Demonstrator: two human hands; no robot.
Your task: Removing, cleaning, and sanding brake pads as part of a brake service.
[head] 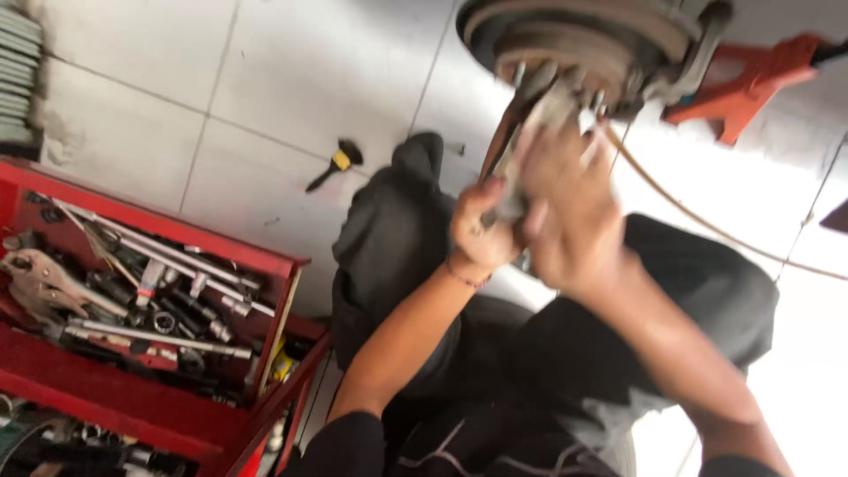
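Note:
A round metal brake hub [574,35] sits at the top centre of the view, above my lap. Both my hands are raised to a grey metal part [539,115] hanging just below it. My left hand [481,225] is closed around the lower end of that part. My right hand [565,208] wraps over the part from the right, its fingers against the upper end near the hub. The picture is blurred, so finer details of the part are unclear. My dark trousers [548,353] fill the space below the hands.
A red tool tray [132,406] with wrenches, sockets and pliers stands at the left. A small black and yellow tool [336,163] lies on the white tiled floor. An orange jack stand [751,84] is at the top right, and a thin hose [707,225] runs from the hub.

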